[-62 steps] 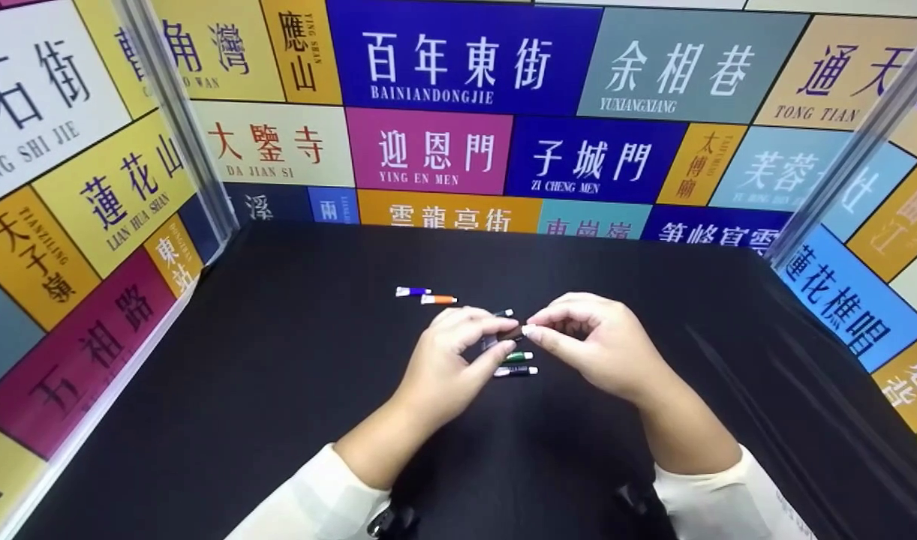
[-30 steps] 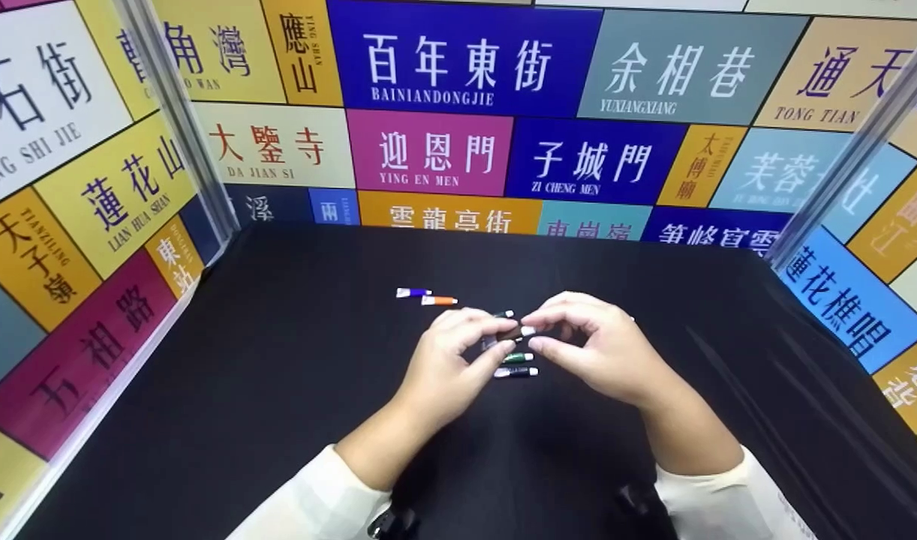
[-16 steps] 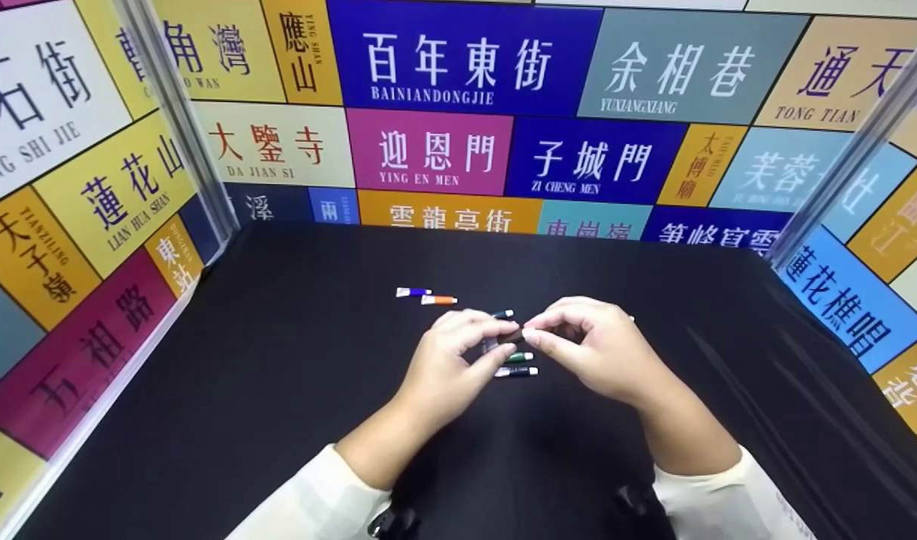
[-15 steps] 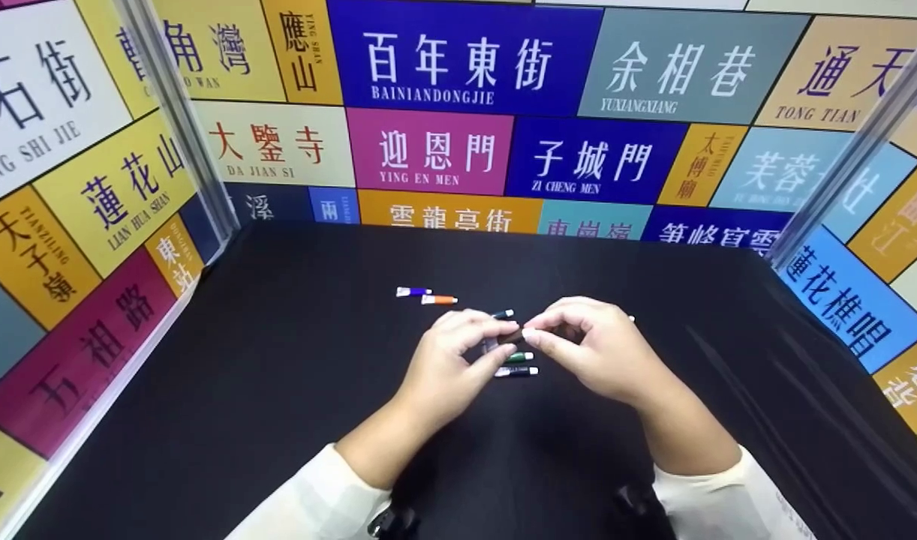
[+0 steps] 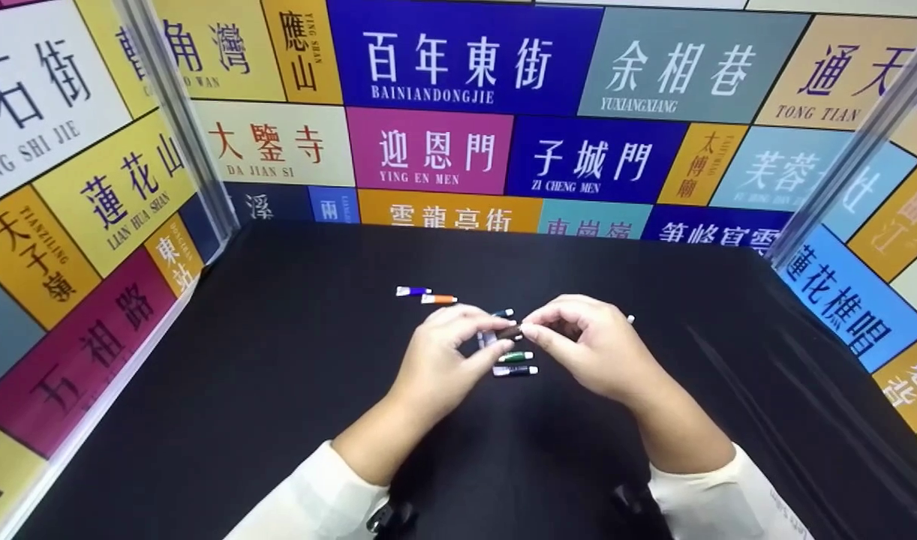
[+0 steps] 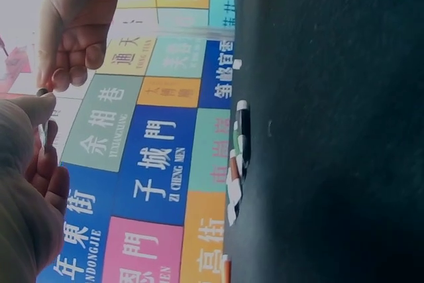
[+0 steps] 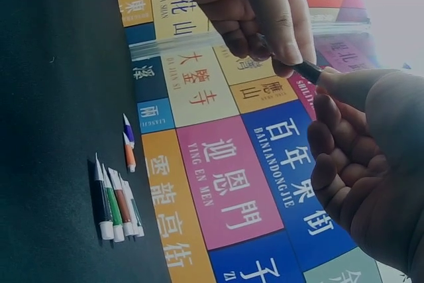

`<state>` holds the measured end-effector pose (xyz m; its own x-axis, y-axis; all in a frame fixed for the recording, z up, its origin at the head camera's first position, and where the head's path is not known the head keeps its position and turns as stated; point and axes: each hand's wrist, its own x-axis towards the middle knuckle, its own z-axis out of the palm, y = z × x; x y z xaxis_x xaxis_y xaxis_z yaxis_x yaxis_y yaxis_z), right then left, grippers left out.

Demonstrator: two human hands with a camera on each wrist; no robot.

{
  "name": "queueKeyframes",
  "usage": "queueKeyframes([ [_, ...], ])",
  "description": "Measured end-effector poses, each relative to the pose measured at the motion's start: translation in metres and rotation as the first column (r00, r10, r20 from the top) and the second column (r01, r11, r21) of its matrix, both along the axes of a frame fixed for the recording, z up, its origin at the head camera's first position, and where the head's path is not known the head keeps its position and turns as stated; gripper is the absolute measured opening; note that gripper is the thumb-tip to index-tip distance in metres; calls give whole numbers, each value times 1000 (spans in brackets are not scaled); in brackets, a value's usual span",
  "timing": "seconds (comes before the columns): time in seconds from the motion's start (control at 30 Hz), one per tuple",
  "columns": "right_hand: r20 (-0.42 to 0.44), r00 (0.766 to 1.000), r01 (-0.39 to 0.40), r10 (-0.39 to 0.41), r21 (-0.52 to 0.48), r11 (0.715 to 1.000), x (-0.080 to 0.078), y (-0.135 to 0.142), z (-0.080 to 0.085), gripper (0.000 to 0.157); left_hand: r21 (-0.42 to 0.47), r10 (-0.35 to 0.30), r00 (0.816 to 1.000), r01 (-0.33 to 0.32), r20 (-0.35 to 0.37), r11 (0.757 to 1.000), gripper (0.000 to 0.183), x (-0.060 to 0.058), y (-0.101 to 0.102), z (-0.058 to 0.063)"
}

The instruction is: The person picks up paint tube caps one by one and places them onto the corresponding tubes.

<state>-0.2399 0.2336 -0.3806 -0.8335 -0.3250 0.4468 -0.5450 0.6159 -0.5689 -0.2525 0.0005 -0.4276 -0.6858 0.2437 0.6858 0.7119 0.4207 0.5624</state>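
Above the black cloth, my left hand pinches a small dark brown paint tube between thumb and fingertips. My right hand pinches the tube's right end with thumb and forefinger, covering that end in the head view. The right wrist view shows the tube's dark body bridging both hands' fingertips. Below the hands lie several tubes with white caps: a green one, a black one, a dark teal one partly behind the left fingers, and a reddish-brown one.
Farther back on the black cloth rest a violet tube and an orange tube. A small white piece lies just beyond the right hand. Panels printed with street names stand around the table's back and sides.
A second ago the right thumb was apart from the tube's white end; now thumb and forefinger close on it. The left hand has shifted slightly left, and more of the brown tube shows.
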Motion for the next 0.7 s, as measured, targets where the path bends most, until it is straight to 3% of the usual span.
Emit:
queueKeyframes([
  [0.2,3,999,47,-47,-3,999,-1,3,1,4,-13,41,999,-41,-22,999,22,-3,-2,1],
  [0.47,12,999,41,-41,-64,997,-6,9,2,9,-20,52,998,-52,-32,998,21,-7,-1,-1],
  [0.7,44,992,122,-117,-140,983,-17,29,3,13,-96,87,996,-83,35,992,19,-30,1,-2],
])
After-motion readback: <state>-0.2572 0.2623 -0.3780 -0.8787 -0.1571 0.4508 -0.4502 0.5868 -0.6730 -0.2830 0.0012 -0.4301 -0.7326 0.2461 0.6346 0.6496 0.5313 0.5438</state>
